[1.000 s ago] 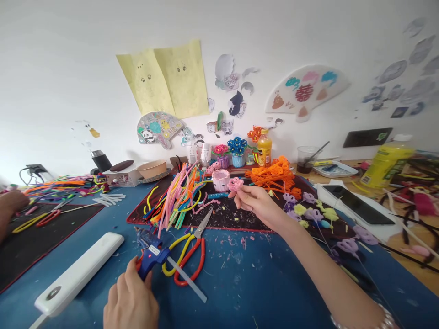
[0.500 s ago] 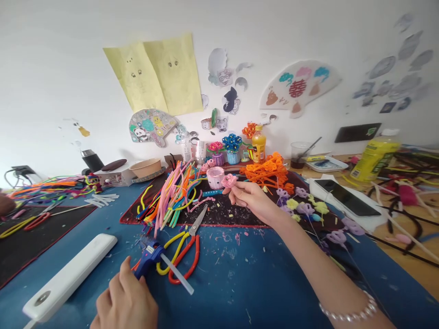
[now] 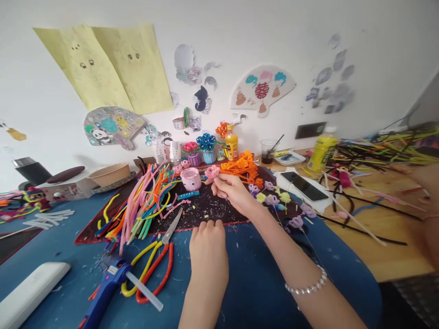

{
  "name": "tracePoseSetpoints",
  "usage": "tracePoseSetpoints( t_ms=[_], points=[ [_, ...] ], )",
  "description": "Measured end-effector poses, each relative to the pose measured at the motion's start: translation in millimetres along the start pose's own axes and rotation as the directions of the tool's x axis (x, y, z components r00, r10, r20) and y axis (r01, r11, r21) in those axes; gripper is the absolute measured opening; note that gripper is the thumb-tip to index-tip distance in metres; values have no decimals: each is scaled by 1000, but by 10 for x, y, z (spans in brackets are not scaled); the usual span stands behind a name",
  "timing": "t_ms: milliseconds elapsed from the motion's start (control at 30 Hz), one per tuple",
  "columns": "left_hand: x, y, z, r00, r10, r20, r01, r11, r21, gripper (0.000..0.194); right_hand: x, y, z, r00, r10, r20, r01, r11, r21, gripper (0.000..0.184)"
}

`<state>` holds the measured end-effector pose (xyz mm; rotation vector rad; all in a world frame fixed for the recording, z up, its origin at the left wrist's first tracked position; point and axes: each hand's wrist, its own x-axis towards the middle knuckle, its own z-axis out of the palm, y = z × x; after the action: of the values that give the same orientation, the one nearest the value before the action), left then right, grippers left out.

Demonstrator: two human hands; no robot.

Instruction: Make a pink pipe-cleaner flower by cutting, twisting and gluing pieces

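Observation:
My right hand [image 3: 233, 191] is closed in a pinch on a small pink pipe-cleaner flower [image 3: 212, 171], held up just right of a pink pot [image 3: 190, 179]. Below it, my left hand [image 3: 208, 249] hovers over the mat's front edge with its back toward me; its fingers bend down out of sight. Left of that hand lie scissors [image 3: 168, 242] with one yellow and one red handle. A blue glue gun [image 3: 108, 283] with a clear glue stick [image 3: 146, 291] in it rests beside the scissors.
Bundled colourful pipe cleaners [image 3: 144, 201] lie on the dark mat [image 3: 206, 210]. Orange pipe-cleaner pieces [image 3: 243, 165] and purple flowers [image 3: 272, 200] sit to the right, near a phone [image 3: 304, 186]. A white bar-shaped device [image 3: 34, 292] lies front left. Bottles and finished potted flowers [image 3: 206, 148] stand behind.
My left hand has left the glue gun's handle and come across to the middle, below my right hand. The view has swung right. My right hand still holds the pink flower.

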<state>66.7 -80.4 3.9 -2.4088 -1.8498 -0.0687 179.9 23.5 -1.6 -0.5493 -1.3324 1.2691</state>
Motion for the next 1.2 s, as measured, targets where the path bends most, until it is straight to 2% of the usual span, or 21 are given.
tracePoseSetpoints(
  t_ms=[67, 167, 267, 367, 633, 833, 967, 1033, 1133, 1200],
  points=[
    [74, 19, 54, 1000, -17, 15, 17, 1000, -10, 27, -6, -22, -17, 1000, -10, -8, 10, 1000, 13, 34],
    [148, -92, 65, 996, -94, 5, 94, 996, -9, 29, -10, -43, -24, 1000, -16, -5, 16, 1000, 25, 33],
    [224, -211, 40, 982, -188, -15, 188, 982, -24, 24, -10, -47, -25, 1000, -23, 4, 23, 1000, 19, 32],
    [321, -251, 65, 976, -216, -11, 216, 976, -35, 20, -12, -48, -24, 1000, -22, 10, 22, 1000, 10, 32],
    [533, -267, 239, 977, -197, -87, 186, 975, -121, 21, -24, -58, 2, 999, 11, 33, -11, 1000, 10, 37],
    [506, -289, 217, 960, -197, -201, 122, 935, -332, 20, -21, -62, 12, 999, 27, 19, -27, 1000, -2, 40],
    [435, -280, 106, 939, -224, -259, 45, 831, -554, 20, -27, -88, 46, 999, 34, -32, -33, 999, 28, 42],
    [381, -280, 33, 930, -241, -278, -10, 739, -673, 27, -46, -114, 65, 998, 59, -34, -57, 997, 61, 41],
    [295, -285, -78, 919, -286, -270, -111, 471, -875, 33, -88, -149, 79, 993, 108, 43, -110, 993, 46, 40],
    [246, -289, -141, 925, -294, -242, -149, 307, -940, 34, -114, -157, 81, 987, 120, 103, -122, 992, 13, 42]
  ],
)
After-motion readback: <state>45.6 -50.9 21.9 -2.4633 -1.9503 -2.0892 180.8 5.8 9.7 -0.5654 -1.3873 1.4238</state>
